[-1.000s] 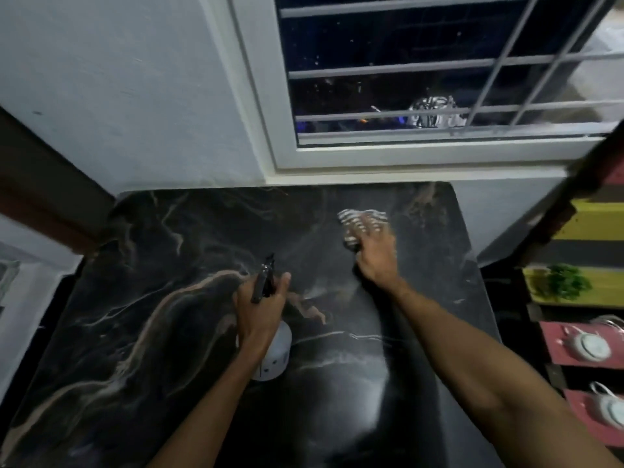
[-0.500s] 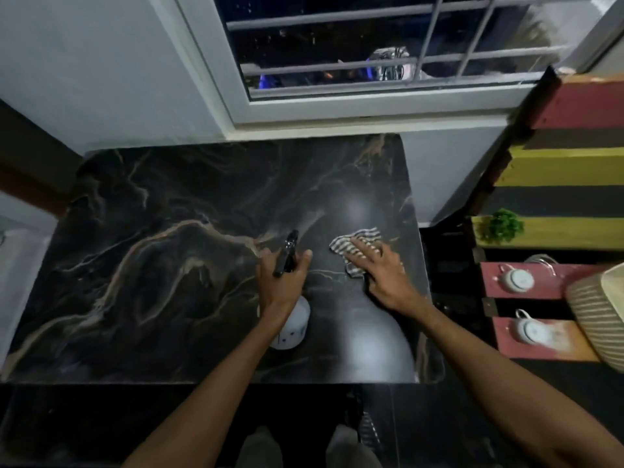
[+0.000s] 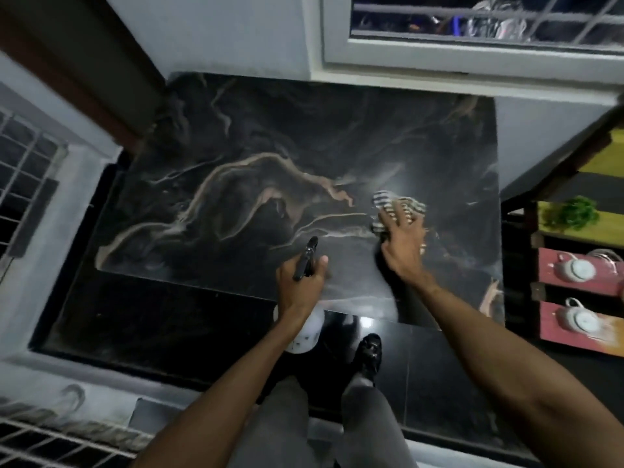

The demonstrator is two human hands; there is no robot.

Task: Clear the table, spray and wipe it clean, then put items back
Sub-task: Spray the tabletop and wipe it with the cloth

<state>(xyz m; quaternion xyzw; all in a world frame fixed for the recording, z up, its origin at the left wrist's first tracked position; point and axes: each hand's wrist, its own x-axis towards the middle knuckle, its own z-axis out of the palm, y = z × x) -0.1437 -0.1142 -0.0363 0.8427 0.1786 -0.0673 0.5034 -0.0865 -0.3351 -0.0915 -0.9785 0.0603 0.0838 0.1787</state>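
Marble table (image 3: 304,136), cloth (image 3: 383,199) — under right hand (image 3: 403,241)

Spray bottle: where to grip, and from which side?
Grip the neck of the spray bottle just under its black trigger head, from the near side, as the left hand does: the nozzle points away and the white body looks broad below.

- Spray bottle (image 3: 305,336), lower centre: white body mostly hidden behind left hand (image 3: 300,282) & wrist; markings too small to read.
- Striped cloth (image 3: 385,199): near part under right hand (image 3: 403,244); both motion-blurred.
- Window (image 3: 472,52), upper right: cut off by top edge.
- Silvery obj. (image 3: 496,21) behind bars: blurred, can't ID.
- Shelf (image 3: 550,271), right: cut off by frame edge.
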